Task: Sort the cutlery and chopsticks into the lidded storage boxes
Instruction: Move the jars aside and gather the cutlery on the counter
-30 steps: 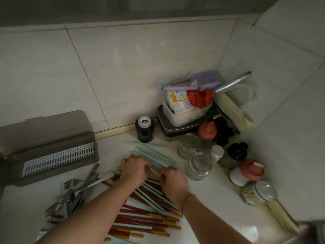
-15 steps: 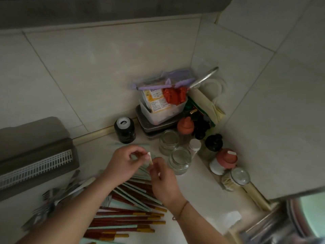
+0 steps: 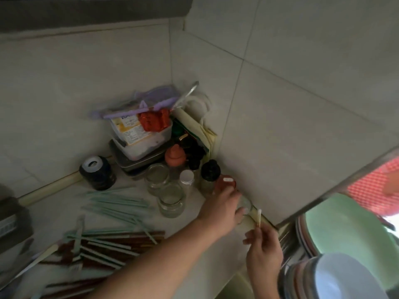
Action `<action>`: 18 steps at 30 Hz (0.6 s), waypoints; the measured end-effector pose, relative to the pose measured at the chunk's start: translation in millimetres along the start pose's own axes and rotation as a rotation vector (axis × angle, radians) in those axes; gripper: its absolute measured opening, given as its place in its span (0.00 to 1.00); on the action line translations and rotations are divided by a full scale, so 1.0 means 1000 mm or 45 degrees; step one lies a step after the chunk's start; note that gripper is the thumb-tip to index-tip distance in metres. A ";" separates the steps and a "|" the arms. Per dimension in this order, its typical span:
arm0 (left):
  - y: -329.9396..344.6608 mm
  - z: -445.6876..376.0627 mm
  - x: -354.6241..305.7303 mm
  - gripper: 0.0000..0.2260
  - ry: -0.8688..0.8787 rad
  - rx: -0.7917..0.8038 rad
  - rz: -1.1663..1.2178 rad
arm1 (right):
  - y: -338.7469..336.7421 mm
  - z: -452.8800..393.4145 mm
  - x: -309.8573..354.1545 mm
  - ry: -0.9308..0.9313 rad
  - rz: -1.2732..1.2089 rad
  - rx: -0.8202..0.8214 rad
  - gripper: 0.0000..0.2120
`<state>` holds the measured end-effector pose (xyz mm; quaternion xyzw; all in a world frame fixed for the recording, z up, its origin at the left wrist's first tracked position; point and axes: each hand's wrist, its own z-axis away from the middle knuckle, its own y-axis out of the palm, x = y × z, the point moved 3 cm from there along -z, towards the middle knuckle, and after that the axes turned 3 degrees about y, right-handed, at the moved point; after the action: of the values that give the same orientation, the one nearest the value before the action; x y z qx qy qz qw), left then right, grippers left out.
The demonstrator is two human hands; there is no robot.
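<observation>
Pale green chopsticks [image 3: 116, 203] and dark red chopsticks [image 3: 112, 240] lie scattered on the counter at lower left. Only a corner of the grey storage box [image 3: 13, 223] shows at the left edge. My left hand [image 3: 222, 209] reaches right across the counter, its fingers curled over a small glass jar [image 3: 246, 204] against the right wall. My right hand [image 3: 263, 249] is just below it, pinching a short white-tipped stick [image 3: 259, 216] upright. The hand hides most of the jar. The view is blurred.
Two empty glass jars [image 3: 170, 200], a black can [image 3: 97, 172], spice bottles [image 3: 210, 172] and a plastic tub [image 3: 142, 134] on metal trays crowd the corner. Stacked plates [image 3: 345, 229] and a white bowl [image 3: 345, 277] sit at lower right.
Both hands left the chopstick pile and moved right. The right hand carried the small stick along; the left hand now covers the jar by the wall. The view swung right.
</observation>
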<state>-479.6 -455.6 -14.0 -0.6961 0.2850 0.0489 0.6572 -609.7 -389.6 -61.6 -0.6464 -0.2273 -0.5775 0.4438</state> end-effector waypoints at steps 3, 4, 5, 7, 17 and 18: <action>0.007 -0.007 -0.005 0.14 0.024 0.013 -0.110 | 0.002 -0.006 -0.002 -0.038 0.088 0.031 0.07; 0.008 -0.009 -0.007 0.13 0.024 -0.001 -0.126 | 0.004 -0.009 -0.003 -0.037 0.099 0.029 0.06; 0.008 -0.011 -0.008 0.12 0.024 -0.024 -0.131 | 0.006 -0.010 -0.003 -0.023 0.094 0.027 0.05; 0.007 -0.014 -0.011 0.10 0.028 -0.047 -0.135 | 0.011 -0.012 -0.005 0.014 0.051 0.025 0.06; 0.007 -0.025 -0.023 0.09 0.123 0.238 -0.458 | 0.015 -0.014 -0.014 0.007 0.045 0.015 0.04; 0.008 -0.024 -0.025 0.09 0.153 0.260 -0.528 | 0.015 -0.014 -0.014 -0.002 0.045 0.016 0.05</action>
<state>-511.4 -470.0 -6.7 -0.6714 0.1781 -0.1578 0.7019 -608.6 -406.2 -80.6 -0.6480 -0.2198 -0.5676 0.4578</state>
